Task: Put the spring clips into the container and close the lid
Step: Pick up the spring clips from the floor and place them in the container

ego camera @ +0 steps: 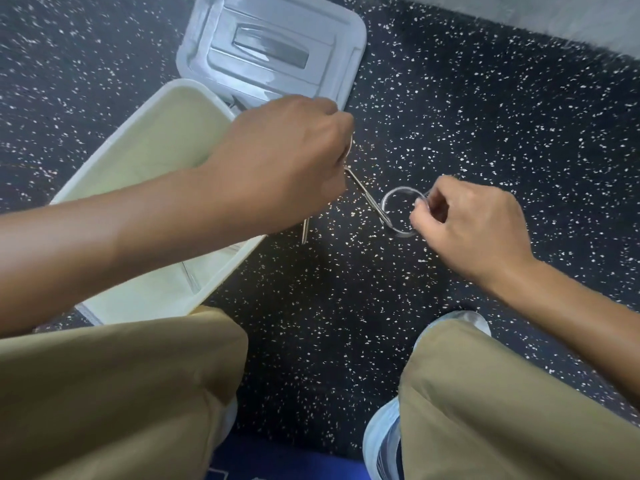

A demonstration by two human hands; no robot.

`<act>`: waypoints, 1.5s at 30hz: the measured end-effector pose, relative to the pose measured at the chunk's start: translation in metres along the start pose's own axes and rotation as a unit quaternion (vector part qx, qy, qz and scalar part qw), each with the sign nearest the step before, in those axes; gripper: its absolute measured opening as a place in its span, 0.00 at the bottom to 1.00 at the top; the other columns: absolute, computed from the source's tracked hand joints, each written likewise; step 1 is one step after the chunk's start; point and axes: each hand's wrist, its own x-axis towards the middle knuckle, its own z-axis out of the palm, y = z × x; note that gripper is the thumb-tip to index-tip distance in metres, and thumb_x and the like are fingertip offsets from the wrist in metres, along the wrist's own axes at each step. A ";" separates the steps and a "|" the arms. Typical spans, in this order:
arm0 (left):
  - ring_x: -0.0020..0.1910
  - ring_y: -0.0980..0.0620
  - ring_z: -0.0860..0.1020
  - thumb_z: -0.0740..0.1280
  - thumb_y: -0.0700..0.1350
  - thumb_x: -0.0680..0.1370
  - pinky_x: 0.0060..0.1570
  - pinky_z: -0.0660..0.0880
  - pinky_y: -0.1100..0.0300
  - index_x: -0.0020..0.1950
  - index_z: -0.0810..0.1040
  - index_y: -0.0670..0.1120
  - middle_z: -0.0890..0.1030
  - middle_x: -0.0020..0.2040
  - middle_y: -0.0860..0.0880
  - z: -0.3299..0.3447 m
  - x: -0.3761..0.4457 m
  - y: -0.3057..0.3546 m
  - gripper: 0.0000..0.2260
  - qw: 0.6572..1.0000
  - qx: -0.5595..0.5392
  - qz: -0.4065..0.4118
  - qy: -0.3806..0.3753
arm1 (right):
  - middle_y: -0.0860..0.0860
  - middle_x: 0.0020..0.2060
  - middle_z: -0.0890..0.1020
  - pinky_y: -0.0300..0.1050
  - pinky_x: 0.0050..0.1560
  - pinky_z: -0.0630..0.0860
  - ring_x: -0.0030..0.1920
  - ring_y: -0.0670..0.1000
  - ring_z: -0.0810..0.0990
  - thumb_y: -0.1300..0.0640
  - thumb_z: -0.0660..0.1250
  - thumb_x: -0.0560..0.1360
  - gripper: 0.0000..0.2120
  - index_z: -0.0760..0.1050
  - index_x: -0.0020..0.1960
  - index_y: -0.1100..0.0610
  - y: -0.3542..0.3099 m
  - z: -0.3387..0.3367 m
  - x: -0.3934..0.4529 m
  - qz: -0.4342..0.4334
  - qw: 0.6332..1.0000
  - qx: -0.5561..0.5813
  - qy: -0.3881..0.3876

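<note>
No legible brand, label or text on anything. Surface is the floor [467,116]: black with white flecks; a grey strip runs along the top right edge. Container [145,161], pale cream, sits open on the floor at left, partly under the left forearm. Grey lid [277,50] lies flat just beyond it, touching its far corner. Left hand [277,161] is closed around spring clips [360,188], straight pins sticking out below the fist, beside the container's rim. Right hand [464,223] pinches a wire ring [398,211] between fingertips, low over the floor. Tan trousers and light blue shoes at the bottom.
</note>
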 end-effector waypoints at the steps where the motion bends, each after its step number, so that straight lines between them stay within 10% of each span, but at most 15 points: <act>1: 0.39 0.41 0.73 0.64 0.43 0.76 0.32 0.69 0.50 0.45 0.76 0.41 0.77 0.41 0.44 -0.002 -0.007 -0.003 0.06 1.000 -0.014 0.000 0.012 | 0.55 0.30 0.82 0.51 0.36 0.76 0.32 0.62 0.79 0.50 0.66 0.77 0.13 0.77 0.40 0.58 -0.005 -0.002 0.001 -0.004 1.000 0.010 0.005; 23: 0.39 0.41 0.77 0.67 0.46 0.75 0.35 0.75 0.52 0.40 0.76 0.47 0.79 0.40 0.49 0.010 -0.148 -0.128 0.06 0.963 -0.026 -0.256 -0.073 | 0.49 0.23 0.76 0.48 0.31 0.72 0.27 0.54 0.75 0.52 0.65 0.74 0.16 0.74 0.30 0.58 -0.149 -0.033 0.043 -0.052 0.986 0.153 -0.036; 37: 0.41 0.38 0.83 0.66 0.38 0.74 0.33 0.67 0.54 0.40 0.77 0.44 0.83 0.43 0.43 0.086 -0.145 -0.142 0.04 0.963 0.069 -0.207 -0.160 | 0.46 0.24 0.84 0.30 0.32 0.74 0.25 0.40 0.81 0.55 0.68 0.71 0.14 0.82 0.28 0.57 -0.216 -0.039 0.062 -0.003 0.959 0.208 -0.194; 45: 0.43 0.39 0.77 0.67 0.46 0.77 0.37 0.67 0.55 0.47 0.78 0.44 0.79 0.46 0.44 0.083 -0.146 -0.151 0.06 0.952 -0.029 -0.272 -0.137 | 0.52 0.27 0.86 0.54 0.42 0.85 0.30 0.48 0.87 0.55 0.66 0.73 0.15 0.84 0.33 0.62 -0.234 -0.031 0.093 0.024 0.937 0.161 -0.309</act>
